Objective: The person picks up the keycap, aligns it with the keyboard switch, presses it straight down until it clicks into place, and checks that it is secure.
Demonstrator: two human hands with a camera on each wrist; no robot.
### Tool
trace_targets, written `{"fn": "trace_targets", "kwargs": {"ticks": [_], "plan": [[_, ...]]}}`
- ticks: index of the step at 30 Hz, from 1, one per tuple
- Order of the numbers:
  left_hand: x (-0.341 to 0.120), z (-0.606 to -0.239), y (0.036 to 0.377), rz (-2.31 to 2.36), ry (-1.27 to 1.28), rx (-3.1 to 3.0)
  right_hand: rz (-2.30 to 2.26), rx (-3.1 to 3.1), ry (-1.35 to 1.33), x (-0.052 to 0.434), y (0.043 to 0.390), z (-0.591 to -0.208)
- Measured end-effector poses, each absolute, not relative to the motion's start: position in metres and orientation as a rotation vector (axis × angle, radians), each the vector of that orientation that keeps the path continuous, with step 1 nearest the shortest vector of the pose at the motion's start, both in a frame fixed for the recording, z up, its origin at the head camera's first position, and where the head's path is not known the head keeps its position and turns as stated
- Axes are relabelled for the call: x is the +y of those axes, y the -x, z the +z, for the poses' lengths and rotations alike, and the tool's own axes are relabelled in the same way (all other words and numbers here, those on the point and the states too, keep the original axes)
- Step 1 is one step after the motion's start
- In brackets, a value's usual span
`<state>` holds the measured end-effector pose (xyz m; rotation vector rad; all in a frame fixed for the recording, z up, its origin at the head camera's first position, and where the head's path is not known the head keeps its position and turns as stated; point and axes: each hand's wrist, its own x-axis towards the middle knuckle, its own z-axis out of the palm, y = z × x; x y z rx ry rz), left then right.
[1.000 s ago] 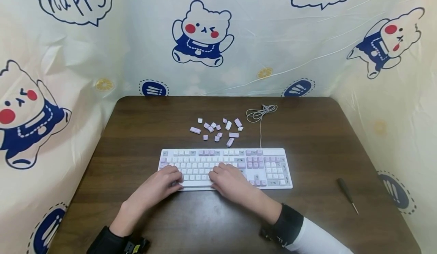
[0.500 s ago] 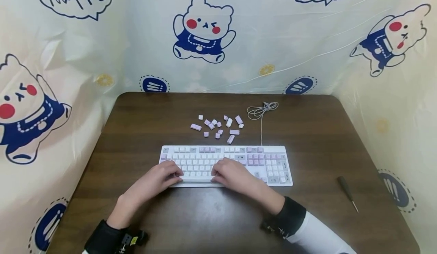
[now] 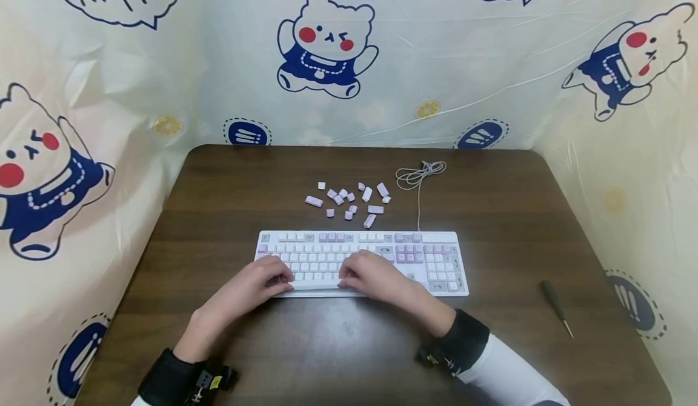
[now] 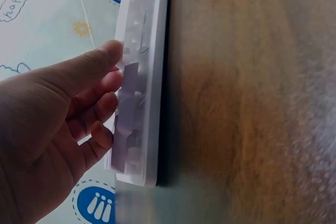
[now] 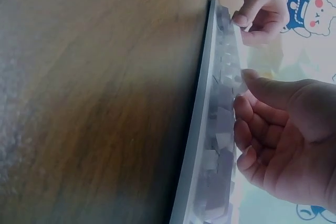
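We note both hands cover the keyboard's point(image 3: 361, 262) lower rows, hiding the keys beneath. Left hand point(image 3: 256, 286) and right hand point(image 3: 374, 278) have fingers curled onto the long bottom key; whether they actually pinch it we cannot tell. Keyboard lies mid-table point(image 3: 491, 212). Loose keycaps point(image 3: 351, 200) and coiled cable point(image 3: 417, 176) sit behind it; a screwdriver point(image 3: 555, 300) lies well right.
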<state>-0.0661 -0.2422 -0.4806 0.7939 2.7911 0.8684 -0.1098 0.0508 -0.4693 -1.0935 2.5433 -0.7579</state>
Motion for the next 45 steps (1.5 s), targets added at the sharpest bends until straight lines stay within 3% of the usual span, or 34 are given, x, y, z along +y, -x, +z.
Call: {"fn": "trace_targets", "kwargs": {"ticks": [15, 37, 45], "plan": [[-0.233, -0.479, 0.06, 0.649, -0.885, 2.885, -0.546, 2.656, 1.232, 0.048, 0.1, -0.472], [-0.223, -0.481, 0.056, 0.633, -0.955, 2.881, -0.331, 2.784, 1.226, 0.034, 0.077, -0.475], [-0.223, -0.478, 0.055, 0.549, -1.053, 2.962, -0.051, 2.846, 1.446, 0.034, 0.073, -0.475]]}}
